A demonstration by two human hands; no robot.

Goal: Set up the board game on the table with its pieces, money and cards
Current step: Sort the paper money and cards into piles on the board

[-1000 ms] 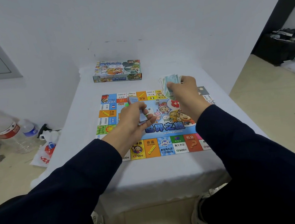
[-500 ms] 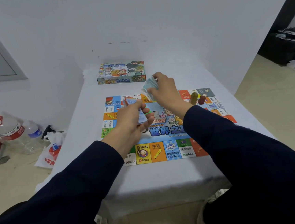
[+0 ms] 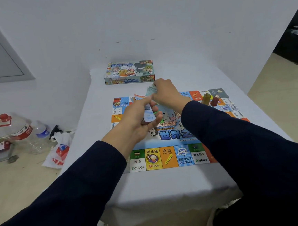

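The game box sits closed at the bench's far end; left hand grips cards; right hand pinches banknotes above the board.

A white-covered desk carries the unfolded game board, its near row of squares printed with prices. Above the board the left hand pinches a few blue cards between thumb and fingers, while the right hand grips a fanned wad of play money, the two hands almost touching. Two pawns, an olive one and a dark red one, stand side by side near the board's far right corner. The game box sits shut at the desk's far end. On the floor to the left lie plastic bottles and a plastic bag.
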